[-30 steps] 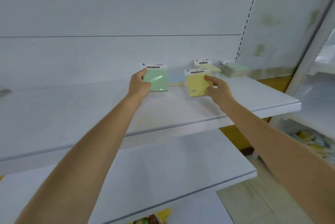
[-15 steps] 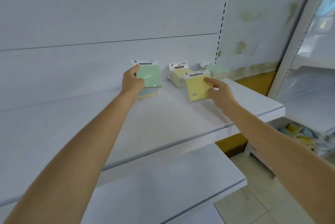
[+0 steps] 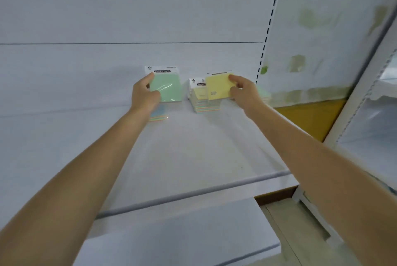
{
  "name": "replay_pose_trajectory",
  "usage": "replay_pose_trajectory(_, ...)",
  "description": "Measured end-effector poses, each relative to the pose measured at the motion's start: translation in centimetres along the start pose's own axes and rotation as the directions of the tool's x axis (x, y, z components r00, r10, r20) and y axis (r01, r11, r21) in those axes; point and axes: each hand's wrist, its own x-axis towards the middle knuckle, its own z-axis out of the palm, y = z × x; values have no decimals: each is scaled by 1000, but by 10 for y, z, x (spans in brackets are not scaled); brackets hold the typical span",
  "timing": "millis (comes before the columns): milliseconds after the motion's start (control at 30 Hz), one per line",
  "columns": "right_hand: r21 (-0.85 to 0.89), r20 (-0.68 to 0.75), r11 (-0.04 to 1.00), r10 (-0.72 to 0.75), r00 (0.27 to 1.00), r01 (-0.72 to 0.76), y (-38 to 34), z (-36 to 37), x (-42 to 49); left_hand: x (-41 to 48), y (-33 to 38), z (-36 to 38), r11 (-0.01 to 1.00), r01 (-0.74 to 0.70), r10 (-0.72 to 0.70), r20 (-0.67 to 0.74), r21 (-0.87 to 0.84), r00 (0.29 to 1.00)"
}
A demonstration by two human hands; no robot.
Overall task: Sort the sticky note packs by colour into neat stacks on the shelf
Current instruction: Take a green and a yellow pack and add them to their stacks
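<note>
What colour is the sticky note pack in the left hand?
The pack is pale green with a white header; clearest in the head view.

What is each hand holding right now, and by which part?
The left hand grips the green pack by its left edge. The right hand pinches the yellow pack by its right edge.
</note>
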Motion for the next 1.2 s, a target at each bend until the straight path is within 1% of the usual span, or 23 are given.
replay_pose_trajectory(67, 4, 79, 1000, -13, 997, 13, -4, 10, 17, -1, -2, -3, 1000, 6, -6, -56, -3, 998)
replay_pose_trajectory(133, -38, 122, 998, -49, 991, 54, -4, 17, 31, -3, -3, -6, 1000, -3, 3, -111, 3, 994)
replay_pose_trajectory(200, -133, 143, 986, -82, 986, 101, -3, 23, 40, -10, -2, -6, 1000, 6, -9, -155, -19, 988)
replay_pose_trajectory(267, -250, 181, 960, -80, 980, 124, 0, 26, 41, -22, -2, -4, 999, 15, -22, -177, -43, 984)
replay_pose_trajectory(367, -445, 204, 878, -95, 974, 179, 7, 24, 39, -31, 1, 1, 997, 27, -42, -211, -75, 977)
replay_pose_trajectory(433, -504, 224, 837, -113, 968, 214, 10, 18, 39, -31, 7, 6, 998, 12, -25, -213, -61, 977)
replay_pose_trajectory(467, -492, 241, 838, -131, 962, 237, 12, 16, 39, -31, 11, 10, 999, 3, -13, -208, -48, 978)
replay_pose_trajectory(567, -421, 278, 846, -222, 934, 326, 20, 4, 34, -27, 26, 25, 999, -34, 29, -168, -25, 985)
replay_pose_trajectory(633, -423, 323, 814, -274, 906, 398, 31, -10, 25, -21, 36, 42, 998, -47, 41, -137, -44, 990)
replay_pose_trajectory(700, -453, 383, 777, -273, 882, 437, 44, -26, 13, -15, 45, 63, 997, -54, 49, -95, -57, 994)
replay_pose_trajectory(800, -526, 471, 711, -214, 856, 467, 61, -51, -2, -10, 58, 101, 996, -87, 87, -6, -29, 996)
replay_pose_trajectory(900, -569, 495, 682, -162, 854, 459, 68, -74, -8, -7, 69, 139, 996, -85, 87, 90, -23, 992)
replay_pose_trajectory(1033, -660, 461, 624, -103, 882, 418, 79, -95, -11, -9, 80, 182, 994, -68, 83, 203, -81, 976)
replay_pose_trajectory(1133, -690, 413, 647, -19, 911, 326, 86, -101, -13, -9, 79, 206, 995, -25, 49, 266, -94, 963)
replay_pose_trajectory(1200, -689, 395, 657, -16, 919, 307, 87, -101, -13, -6, 76, 218, 998, -20, 35, 278, -57, 960)
